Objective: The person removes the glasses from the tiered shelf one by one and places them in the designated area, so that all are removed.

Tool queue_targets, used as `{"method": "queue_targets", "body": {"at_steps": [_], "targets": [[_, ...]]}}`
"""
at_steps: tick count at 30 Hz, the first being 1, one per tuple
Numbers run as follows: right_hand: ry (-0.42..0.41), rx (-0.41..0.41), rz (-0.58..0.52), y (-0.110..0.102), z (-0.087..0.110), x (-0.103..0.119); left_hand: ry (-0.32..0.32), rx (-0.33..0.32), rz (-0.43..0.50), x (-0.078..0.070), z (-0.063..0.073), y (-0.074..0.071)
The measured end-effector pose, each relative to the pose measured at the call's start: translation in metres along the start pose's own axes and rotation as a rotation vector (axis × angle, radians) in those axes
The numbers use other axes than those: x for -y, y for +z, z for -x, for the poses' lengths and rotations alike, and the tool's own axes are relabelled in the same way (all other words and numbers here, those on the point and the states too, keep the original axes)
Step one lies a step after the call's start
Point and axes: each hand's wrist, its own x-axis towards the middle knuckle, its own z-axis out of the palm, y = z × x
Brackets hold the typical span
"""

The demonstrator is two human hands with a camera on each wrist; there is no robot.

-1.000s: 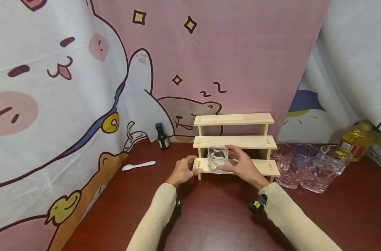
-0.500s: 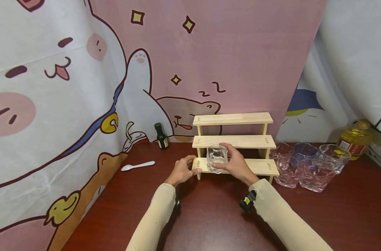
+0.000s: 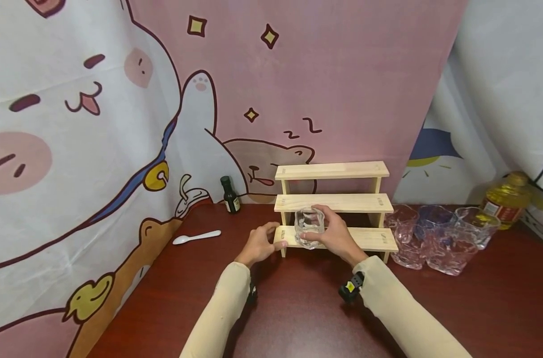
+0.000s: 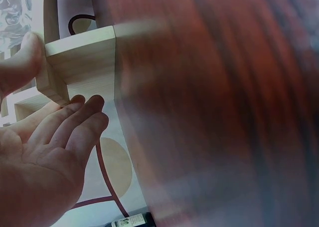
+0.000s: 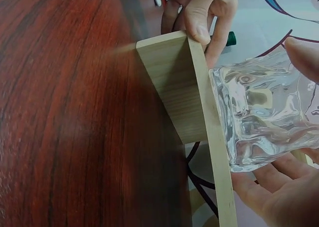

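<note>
My right hand (image 3: 341, 239) holds a clear wavy-sided glass (image 3: 309, 222) upright, thumb in front and fingers around its far side. In the right wrist view the base of the glass (image 5: 254, 117) meets the lowest plank of a three-step wooden display shelf (image 3: 334, 203), near its left end. With the thumb at the front edge and the fingers at the far side, my left hand (image 3: 257, 244) grips that plank's left end. The left wrist view shows its fingers (image 4: 82, 124) beside the leg of the shelf.
Several pinkish, bluish and clear glasses (image 3: 450, 251) stand right of the shelf, before a yellow oil bottle (image 3: 508, 201). A small dark green bottle (image 3: 229, 195) and a white spoon (image 3: 197, 237) are at left on the red-brown table (image 3: 298, 308). A printed curtain hangs behind.
My right hand has shifted slightly left and closed more around the glass. The glass stays at about the same spot on the lowest step, and my left hand keeps its place.
</note>
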Motion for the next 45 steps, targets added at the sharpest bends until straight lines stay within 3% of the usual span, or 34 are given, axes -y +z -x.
{"method": "queue_targets", "body": {"at_steps": [13,27,37,45], "targets": [[0.02,-0.003,0.006,-0.005,0.008,-0.001,0.003,0.005,0.003,0.001,0.002,0.002],[-0.046,0.006,-0.07,-0.036,0.028,-0.007,0.051,-0.014,-0.007,0.001,0.001,0.001],[-0.061,0.01,-0.001,-0.063,0.052,-0.008,0.04,-0.003,0.0,0.004,0.001,0.0],[-0.052,0.0,0.133,-0.091,0.072,-0.009,0.016,-0.005,0.008,0.002,0.0,0.0]]}}
